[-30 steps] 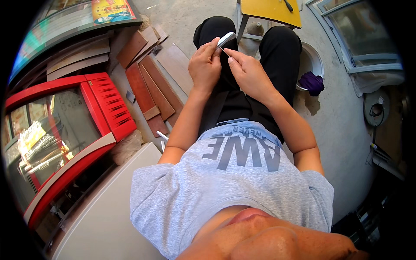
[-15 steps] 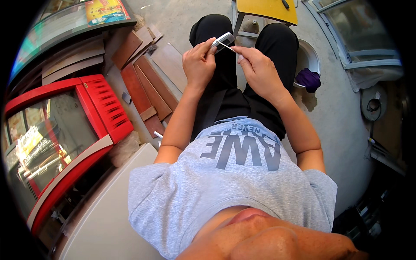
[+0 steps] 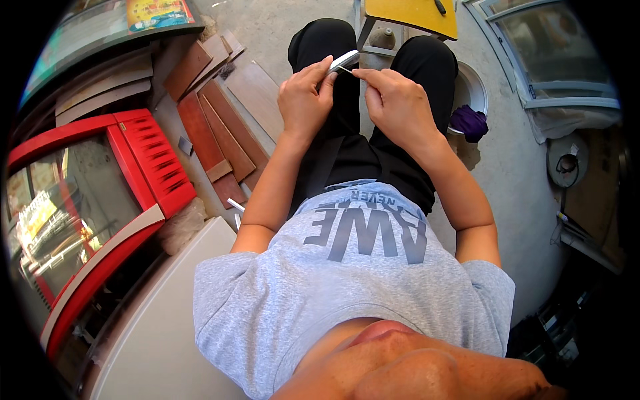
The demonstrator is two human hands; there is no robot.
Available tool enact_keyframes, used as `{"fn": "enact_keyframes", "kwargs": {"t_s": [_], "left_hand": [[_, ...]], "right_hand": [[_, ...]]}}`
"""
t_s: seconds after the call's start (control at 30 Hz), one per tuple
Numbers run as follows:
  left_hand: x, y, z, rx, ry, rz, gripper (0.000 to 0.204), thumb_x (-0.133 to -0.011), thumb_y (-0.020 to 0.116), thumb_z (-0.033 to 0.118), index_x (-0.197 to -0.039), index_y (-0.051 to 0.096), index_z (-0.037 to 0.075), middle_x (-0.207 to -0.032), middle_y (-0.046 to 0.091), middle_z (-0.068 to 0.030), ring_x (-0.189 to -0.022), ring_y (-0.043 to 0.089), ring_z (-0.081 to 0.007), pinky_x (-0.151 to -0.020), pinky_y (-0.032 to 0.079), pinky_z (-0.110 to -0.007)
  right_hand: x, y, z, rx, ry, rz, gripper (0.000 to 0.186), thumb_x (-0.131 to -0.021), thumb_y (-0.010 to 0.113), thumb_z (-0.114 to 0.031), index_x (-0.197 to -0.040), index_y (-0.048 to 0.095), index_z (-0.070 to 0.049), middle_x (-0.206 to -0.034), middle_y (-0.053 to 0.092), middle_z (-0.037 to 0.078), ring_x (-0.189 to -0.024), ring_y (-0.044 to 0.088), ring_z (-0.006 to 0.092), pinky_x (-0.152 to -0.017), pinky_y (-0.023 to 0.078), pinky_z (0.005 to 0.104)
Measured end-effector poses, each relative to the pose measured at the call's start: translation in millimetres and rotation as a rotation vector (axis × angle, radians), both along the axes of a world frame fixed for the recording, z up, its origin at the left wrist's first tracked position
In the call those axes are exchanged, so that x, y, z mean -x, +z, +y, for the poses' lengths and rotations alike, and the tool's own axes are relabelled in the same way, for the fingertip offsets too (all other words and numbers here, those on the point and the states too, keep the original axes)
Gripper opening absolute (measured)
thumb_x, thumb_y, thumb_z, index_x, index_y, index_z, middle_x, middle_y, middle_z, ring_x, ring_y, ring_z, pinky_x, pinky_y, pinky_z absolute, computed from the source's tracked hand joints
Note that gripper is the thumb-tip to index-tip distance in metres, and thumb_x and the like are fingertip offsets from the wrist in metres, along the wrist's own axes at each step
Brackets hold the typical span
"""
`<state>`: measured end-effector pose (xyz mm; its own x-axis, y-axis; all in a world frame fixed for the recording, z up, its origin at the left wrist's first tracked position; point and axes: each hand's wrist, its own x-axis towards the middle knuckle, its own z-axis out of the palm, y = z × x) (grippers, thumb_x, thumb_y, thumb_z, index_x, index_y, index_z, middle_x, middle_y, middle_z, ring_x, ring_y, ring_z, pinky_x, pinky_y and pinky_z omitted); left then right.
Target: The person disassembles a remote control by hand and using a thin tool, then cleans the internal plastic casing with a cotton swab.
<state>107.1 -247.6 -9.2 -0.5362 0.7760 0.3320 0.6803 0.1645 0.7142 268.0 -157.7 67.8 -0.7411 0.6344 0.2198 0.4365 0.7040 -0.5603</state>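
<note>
My left hand (image 3: 307, 100) grips a small silver-and-white oblong object (image 3: 343, 61) between thumb and fingers, over my left knee. My right hand (image 3: 397, 107) is just to its right, thumb and index finger pinching a thin pale stick (image 3: 346, 70) that reaches to the object's lower side. Whether the stick's tip touches it or sits in it, I cannot tell. Both hands are raised above my black-trousered lap.
A yellow stool (image 3: 407, 15) with a dark-handled item stands ahead. Wooden boards (image 3: 207, 123) and a red-framed glass unit (image 3: 157, 167) lie left, near a pale panel (image 3: 160, 307). Right are a metal basin (image 3: 477, 87) with purple cloth (image 3: 470, 123) and glass window frames (image 3: 553, 60).
The silver object has turned and tilted a little between frames, its dark face showing mid-way and less now. My right hand has shifted slightly up and right, still pinching the stick.
</note>
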Motion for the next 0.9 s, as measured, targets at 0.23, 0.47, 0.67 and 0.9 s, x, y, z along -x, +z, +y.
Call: {"fn": "enact_keyframes", "kwargs": {"t_s": [0.23,0.47,0.67,0.9], "left_hand": [[-6,1,-1,-0.007,0.0,0.052,0.028,-0.091,0.073,0.019,-0.119,0.076,0.016,-0.109,0.076,-0.0077,-0.091,0.072,-0.0263,-0.076,0.056,-0.036],[-8,1,-3,0.006,-0.01,0.077,0.027,-0.091,0.073,0.02,-0.118,0.076,0.017,-0.11,0.075,-0.0068,-0.092,0.072,-0.0271,-0.079,0.055,-0.037],[-5,-1,1,0.035,0.008,0.091,0.025,-0.092,0.072,0.022,-0.116,0.077,0.017,-0.106,0.076,-0.0057,-0.092,0.072,-0.0269,-0.078,0.055,-0.037],[1,-8,3,0.023,0.027,0.053,0.024,-0.092,0.072,0.022,-0.114,0.078,0.017,-0.102,0.076,-0.0056,-0.086,0.072,-0.0244,-0.073,0.055,-0.034]], "right_hand": [[4,4,1,-0.048,0.006,-0.058,0.021,-0.087,0.063,-0.01,-0.103,0.075,-0.008,-0.079,0.068,0.014,-0.072,0.071,0.0355,-0.065,0.059,0.0434],[11,9,9,-0.166,0.092,-0.17,0.013,-0.085,0.064,-0.01,-0.094,0.072,-0.006,-0.082,0.068,0.015,-0.07,0.071,0.0347,-0.064,0.058,0.0432],[12,-3,11,-0.145,0.11,-0.166,0.023,-0.089,0.062,-0.007,-0.108,0.074,-0.007,-0.083,0.064,0.012,-0.073,0.069,0.0324,-0.069,0.058,0.041],[13,-23,3,-0.129,0.086,-0.052,0.027,-0.088,0.063,-0.004,-0.113,0.072,-0.007,-0.084,0.062,0.011,-0.073,0.068,0.0311,-0.066,0.057,0.0393]]}}
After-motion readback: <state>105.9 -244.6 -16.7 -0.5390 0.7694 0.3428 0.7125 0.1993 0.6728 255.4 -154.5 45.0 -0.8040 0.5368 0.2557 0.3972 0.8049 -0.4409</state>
